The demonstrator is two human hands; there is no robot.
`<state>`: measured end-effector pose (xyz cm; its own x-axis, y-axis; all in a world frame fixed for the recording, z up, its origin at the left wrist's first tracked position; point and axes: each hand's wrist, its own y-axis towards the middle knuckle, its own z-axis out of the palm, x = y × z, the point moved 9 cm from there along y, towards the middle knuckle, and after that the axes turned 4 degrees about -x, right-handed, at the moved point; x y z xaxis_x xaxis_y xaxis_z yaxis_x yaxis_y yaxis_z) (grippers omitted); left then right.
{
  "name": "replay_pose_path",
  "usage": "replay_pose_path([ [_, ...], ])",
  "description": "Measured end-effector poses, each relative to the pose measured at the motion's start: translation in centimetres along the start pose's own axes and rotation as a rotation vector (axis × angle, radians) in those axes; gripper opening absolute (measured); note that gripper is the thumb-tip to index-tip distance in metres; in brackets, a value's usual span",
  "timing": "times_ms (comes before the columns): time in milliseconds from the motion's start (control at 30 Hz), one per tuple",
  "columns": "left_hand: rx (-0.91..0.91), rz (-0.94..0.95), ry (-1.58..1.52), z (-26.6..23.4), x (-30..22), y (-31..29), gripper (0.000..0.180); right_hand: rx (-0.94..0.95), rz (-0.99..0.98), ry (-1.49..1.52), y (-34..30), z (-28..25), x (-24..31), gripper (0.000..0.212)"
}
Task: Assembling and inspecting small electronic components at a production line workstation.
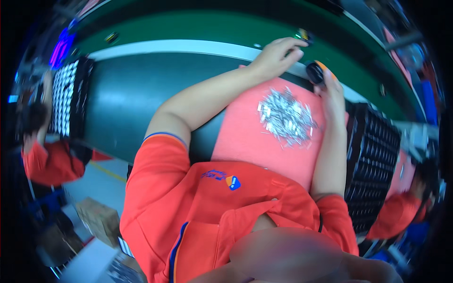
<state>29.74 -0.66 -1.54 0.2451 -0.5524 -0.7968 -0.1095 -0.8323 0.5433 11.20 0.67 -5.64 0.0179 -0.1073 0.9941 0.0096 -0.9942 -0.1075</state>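
Observation:
My left hand (279, 57) is stretched over the far edge of the bench, thumb and fingers apart. Its fingertips are at a small black and yellow part (303, 36) on the green belt; whether they touch it I cannot tell. In my right hand (332, 92) is a round black part (314, 73) with an orange piece (326, 70) along its side, tilted and slightly blurred. Between my forearms a heap of thin silvery metal strips (286, 118) lies on a pink mat (245, 137).
Beyond the bench runs a green conveyor belt (198, 28) with a pale rail (179, 46), carrying another small part (112, 37). Black slotted trays (373, 155) stand at my right, and a white-celled tray (64, 99) at the far left. Co-workers in red sit on both sides.

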Motion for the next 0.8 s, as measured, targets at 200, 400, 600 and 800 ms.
replay_pose_path([
  [200, -0.461, 0.373, 0.622, -15.0, 1.5, 3.0, 0.028, 0.047, 0.059, 0.038, -0.2, 0.2, -0.7, 0.041],
  [400, -0.362, -0.09, 1.685, -37.9, 11.9, 0.6, 0.04, -0.028, 0.067, -0.035, 0.7, -1.3, -1.7, 0.046],
  [600, -0.206, -0.628, 1.731, -54.2, 23.0, -8.6, 0.049, 0.01, 0.06, -0.12, 1.3, -0.8, -1.4, 0.042],
  [800, -0.2, -0.452, 1.571, -55.3, 24.7, -7.5, 0.041, 0.049, 0.033, -0.043, 1.1, -1.5, -1.7, 0.042],
])
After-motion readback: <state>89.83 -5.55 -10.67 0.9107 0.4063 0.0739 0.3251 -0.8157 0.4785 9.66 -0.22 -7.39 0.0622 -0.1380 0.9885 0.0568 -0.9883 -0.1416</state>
